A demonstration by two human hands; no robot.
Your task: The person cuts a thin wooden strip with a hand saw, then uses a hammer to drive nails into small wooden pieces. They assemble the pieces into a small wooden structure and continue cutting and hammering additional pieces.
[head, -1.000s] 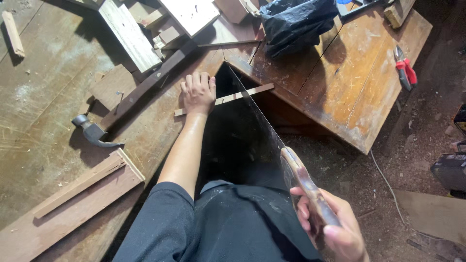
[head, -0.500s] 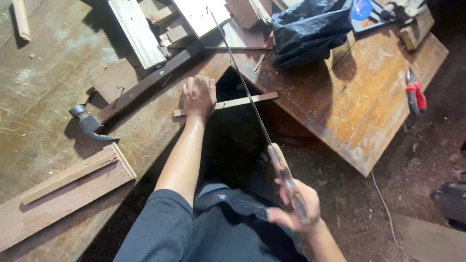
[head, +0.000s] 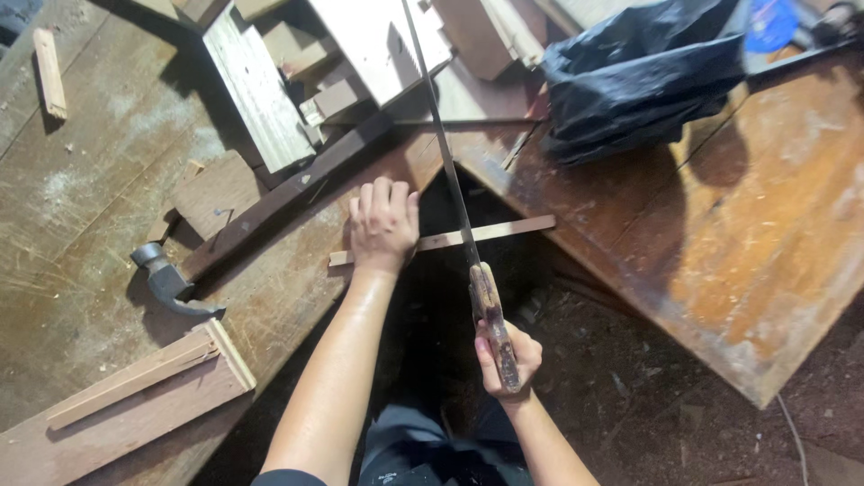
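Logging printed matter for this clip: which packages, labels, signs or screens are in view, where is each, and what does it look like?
No labels, signs or screens show.
Black plastic bag: top right on the workbench, crumpled, glossy, soft lump.
Blue object: at the top edge just right of the bag, partly cut off; its kind cannot be told.
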